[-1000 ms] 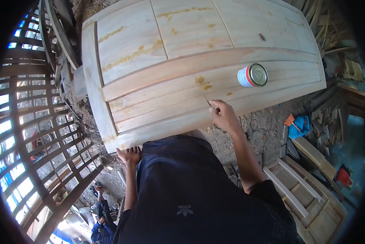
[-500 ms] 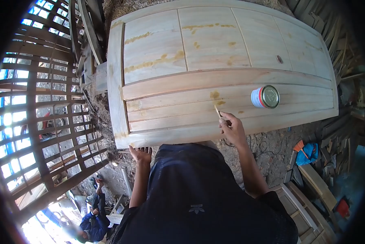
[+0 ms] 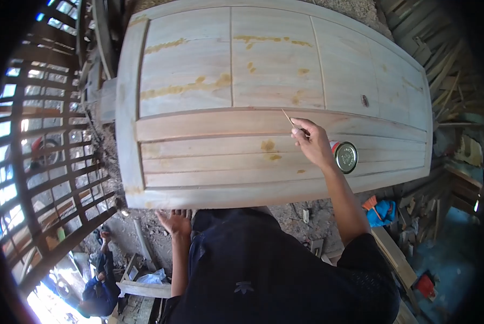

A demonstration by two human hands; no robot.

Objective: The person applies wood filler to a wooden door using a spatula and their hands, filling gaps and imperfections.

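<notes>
A pale wooden panelled door (image 3: 188, 54) lies flat in front of me, with yellow-brown smears (image 3: 268, 146) on several of its boards. My right hand (image 3: 313, 143) pinches a thin wooden stick (image 3: 287, 115), whose tip points away from me, over the raised middle rail. Just right of that wrist, a lidded tin can (image 3: 346, 157) stands on the door, partly hidden by the hand. At the door's near left edge, my left hand (image 3: 176, 222) is palm up with its fingers apart and holds nothing, its fingertips right at the edge.
A slatted wooden lattice (image 3: 42, 135) stands on the left. Beyond it at lower left is another person (image 3: 99, 291). Wood offcuts (image 3: 450, 81) are heaped at right, with a blue bag (image 3: 383, 215) and an orange brush (image 3: 370, 203) on the ground nearer me.
My right hand and the stick have moved from the near boards, beside the smears, away from me to the middle rail. The view has shifted, and my left hand remains by the near edge.
</notes>
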